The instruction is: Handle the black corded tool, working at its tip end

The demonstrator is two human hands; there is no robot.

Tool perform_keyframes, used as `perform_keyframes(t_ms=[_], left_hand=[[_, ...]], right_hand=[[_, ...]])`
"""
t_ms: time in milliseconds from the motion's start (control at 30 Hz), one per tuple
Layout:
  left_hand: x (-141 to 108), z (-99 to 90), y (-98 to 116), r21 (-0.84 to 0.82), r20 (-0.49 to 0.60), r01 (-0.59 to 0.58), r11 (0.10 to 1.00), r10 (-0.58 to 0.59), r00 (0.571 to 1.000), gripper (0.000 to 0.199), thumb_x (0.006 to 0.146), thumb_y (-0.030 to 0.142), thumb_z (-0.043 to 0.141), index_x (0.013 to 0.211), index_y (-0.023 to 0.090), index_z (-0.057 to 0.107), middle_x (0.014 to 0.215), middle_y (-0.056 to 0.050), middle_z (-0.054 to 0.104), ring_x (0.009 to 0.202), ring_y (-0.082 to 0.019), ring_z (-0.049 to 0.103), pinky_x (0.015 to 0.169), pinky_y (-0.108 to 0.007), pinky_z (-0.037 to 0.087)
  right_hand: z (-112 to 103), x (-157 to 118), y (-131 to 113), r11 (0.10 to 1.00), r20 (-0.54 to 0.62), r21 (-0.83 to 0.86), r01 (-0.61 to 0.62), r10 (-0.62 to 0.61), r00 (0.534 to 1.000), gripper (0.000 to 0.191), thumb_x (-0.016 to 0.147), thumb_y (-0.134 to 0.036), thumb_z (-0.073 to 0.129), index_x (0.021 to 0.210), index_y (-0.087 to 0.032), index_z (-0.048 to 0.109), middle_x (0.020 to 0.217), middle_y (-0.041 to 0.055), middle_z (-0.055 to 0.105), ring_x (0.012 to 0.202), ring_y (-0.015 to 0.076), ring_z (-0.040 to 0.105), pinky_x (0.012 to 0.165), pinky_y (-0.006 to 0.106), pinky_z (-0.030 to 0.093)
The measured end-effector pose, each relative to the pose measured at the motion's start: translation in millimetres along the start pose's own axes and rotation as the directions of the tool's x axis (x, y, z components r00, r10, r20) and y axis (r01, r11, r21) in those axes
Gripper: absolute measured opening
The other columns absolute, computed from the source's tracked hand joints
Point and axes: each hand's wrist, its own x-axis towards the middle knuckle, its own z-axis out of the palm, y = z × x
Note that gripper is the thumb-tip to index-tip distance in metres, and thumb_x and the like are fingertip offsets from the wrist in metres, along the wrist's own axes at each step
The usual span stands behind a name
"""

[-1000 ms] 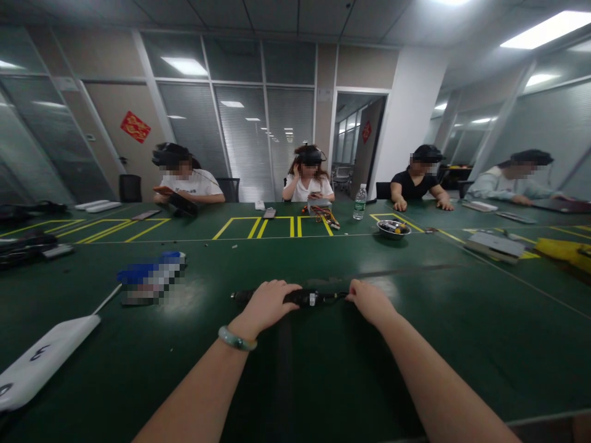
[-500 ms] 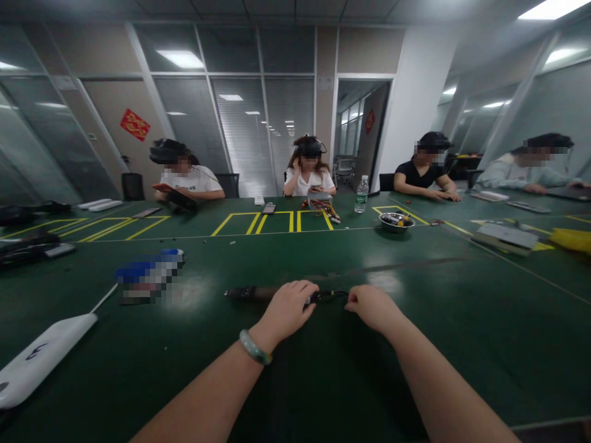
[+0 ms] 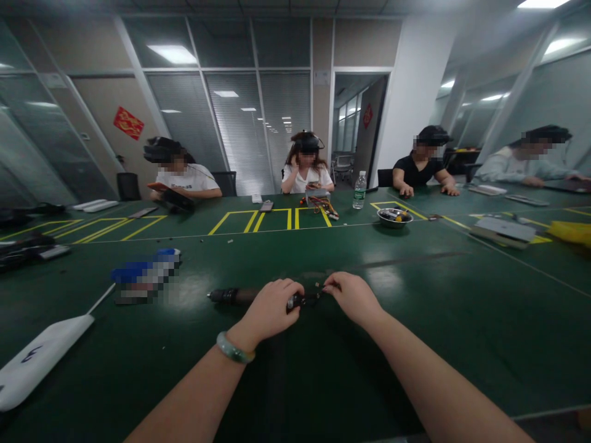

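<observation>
Black cylindrical handle (image 3: pixel 231 296): 1 piece, lying lengthwise on the green tabletop (image 3: pixel 462 344) directly ahead of the person, tip toward the left; probably light and stiff, its smooth barrel possibly slippery, so the thick middle seems the surest place to take hold.
Thin black cord (image 3: pixel 314 299): 1 length between the hands, small and partly hidden; looks soft and limp, likely poor for bearing weight.
Left hand (image 3: pixel 272 306): fingers together, curled and clamped over the handle's near end.
Right hand (image 3: pixel 353 299): fingertips (image 3: pixel 329 286) drawn together at the cord; cannot tell whether they grip it.
Jade bangle (image 3: pixel 235 348): 1, on the left wrist.
Nearby: 1 pixelated blue-and-white packet (image 3: pixel 145 275), left of the handle; 1 white flat case (image 3: pixel 46 363), near the table's left side.
Farther off: 1 steel bowl (image 3: pixel 394 217); 1 plastic water bottle (image 3: pixel 359 191).
</observation>
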Motion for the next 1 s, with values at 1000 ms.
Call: perform_keyframes(t_ms=[1000], left_hand=[[5.7,12.0,0.0,-0.015,-0.039,-0.036,0.999,0.035,0.999,0.012,0.089,0.028,0.058,0.099,0.027,0.064,0.102,0.001,0.063,0.093,-0.018,0.059,0.082,-0.032,0.044]], right_hand=[[29.5,-4.7,-4.7,0.989,0.074,-0.064,0.132,-0.128,0.989,0.008,0.086,-0.032,0.064,0.086,-0.025,0.069,0.087,-0.0020,0.066,0.080,0.0135,0.058,0.070,0.025,0.038]])
